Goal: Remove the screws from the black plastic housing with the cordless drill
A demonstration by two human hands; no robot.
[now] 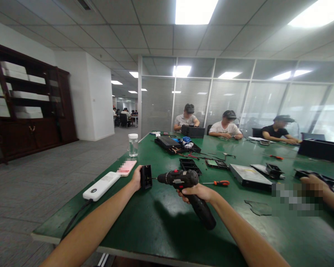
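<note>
My left hand (137,180) grips a small black plastic case (146,177), held upright on its edge at the table's left side with its open face to the right. A black cordless drill (180,178) lies level in my right hand (198,192), the fingers wrapped around its handle. Its bit points left and reaches the case; whether it sits on a screw is too small to tell. Behind the drill is a black plastic frame (189,165). An orange-handled screwdriver (221,183) lies to the right of the drill.
A white power bank (101,186) with a cable, a pink phone (127,168) and a clear jar (133,145) line the left edge of the green table (122,230). Right are a silver drive (250,177) and a co-worker's hand (313,185). Several people sit across.
</note>
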